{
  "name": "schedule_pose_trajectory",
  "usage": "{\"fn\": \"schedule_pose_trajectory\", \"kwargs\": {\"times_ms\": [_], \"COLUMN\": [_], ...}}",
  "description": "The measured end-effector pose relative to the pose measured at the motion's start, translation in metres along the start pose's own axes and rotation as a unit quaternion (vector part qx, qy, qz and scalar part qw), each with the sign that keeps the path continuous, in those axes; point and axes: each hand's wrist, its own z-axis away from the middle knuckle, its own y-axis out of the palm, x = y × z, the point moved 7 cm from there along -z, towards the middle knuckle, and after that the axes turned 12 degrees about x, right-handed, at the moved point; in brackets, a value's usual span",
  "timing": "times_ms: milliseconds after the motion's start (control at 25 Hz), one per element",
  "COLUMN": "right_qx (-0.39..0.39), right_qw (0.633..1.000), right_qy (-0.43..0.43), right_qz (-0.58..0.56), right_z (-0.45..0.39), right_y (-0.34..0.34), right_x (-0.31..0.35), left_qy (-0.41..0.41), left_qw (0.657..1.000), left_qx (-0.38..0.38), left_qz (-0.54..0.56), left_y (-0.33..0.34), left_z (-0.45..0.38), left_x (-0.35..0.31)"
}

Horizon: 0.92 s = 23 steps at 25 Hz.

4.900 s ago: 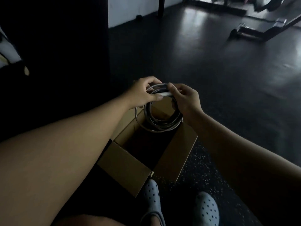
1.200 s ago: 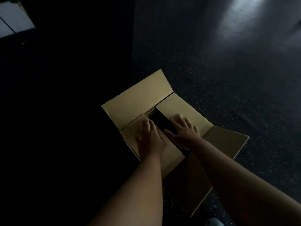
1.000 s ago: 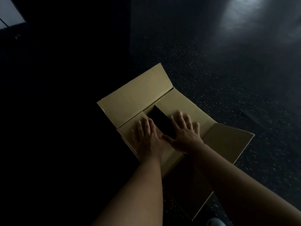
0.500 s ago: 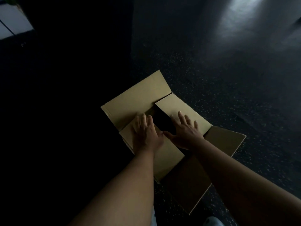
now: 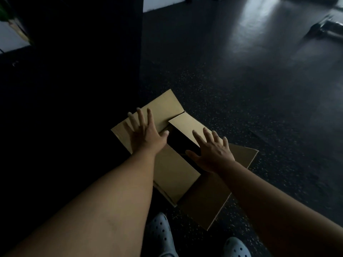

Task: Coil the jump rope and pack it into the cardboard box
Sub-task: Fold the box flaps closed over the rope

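Observation:
The cardboard box (image 5: 174, 175) sits on the dark floor in front of me, two inner flaps folded down with a dark gap between them. My left hand (image 5: 146, 134) is spread flat over the far-left outer flap (image 5: 167, 106). My right hand (image 5: 213, 151) hovers with fingers apart over the gap and the right inner flap (image 5: 187, 121). The near-right outer flap (image 5: 209, 199) lies open towards me. The jump rope is hidden; none of it shows in the gap.
A tall black block (image 5: 74, 71) stands close on the left of the box. My two pale clogs (image 5: 159, 236) are at the bottom edge. Dark speckled floor stretches right and ahead, with a metal frame base (image 5: 328, 28) far right.
The rope coil held over the open box earlier is out of sight now. Both hands pressed the inner flaps down; now the left hand has moved out onto the far-left outer flap.

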Motion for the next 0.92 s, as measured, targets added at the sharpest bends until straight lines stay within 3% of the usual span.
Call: {"fn": "schedule_pose_trajectory", "kwargs": {"times_ms": [120, 360, 520, 600, 680, 760, 920], "right_qx": [0.007, 0.037, 0.057, 0.008, -0.057, -0.074, -0.062], "right_qw": [0.999, 0.995, 0.994, 0.995, 0.991, 0.99, 0.992], "right_qy": [0.031, 0.078, 0.063, 0.024, -0.003, -0.028, -0.037], "right_qz": [0.04, 0.052, -0.066, -0.098, -0.118, -0.118, -0.101], "right_z": [0.028, 0.071, 0.075, 0.075, 0.076, 0.073, 0.051], "right_y": [0.012, 0.059, 0.074, 0.062, 0.045, 0.033, 0.026], "right_x": [-0.018, -0.049, -0.042, -0.027, -0.013, 0.004, 0.022], "left_qy": [-0.012, -0.026, -0.046, -0.015, 0.01, -0.007, -0.01], "left_qw": [0.999, 0.996, 0.993, 0.997, 0.999, 0.998, 0.997], "left_qx": [-0.004, 0.064, 0.108, 0.077, -0.014, -0.052, 0.066], "left_qz": [-0.029, -0.057, -0.035, -0.021, -0.033, -0.04, 0.048], "left_y": [-0.026, -0.024, -0.012, -0.014, -0.026, -0.041, -0.026], "left_z": [-0.021, -0.05, -0.053, -0.04, -0.032, -0.041, -0.068], "left_x": [0.005, -0.007, -0.001, -0.011, -0.022, -0.012, 0.004]}}
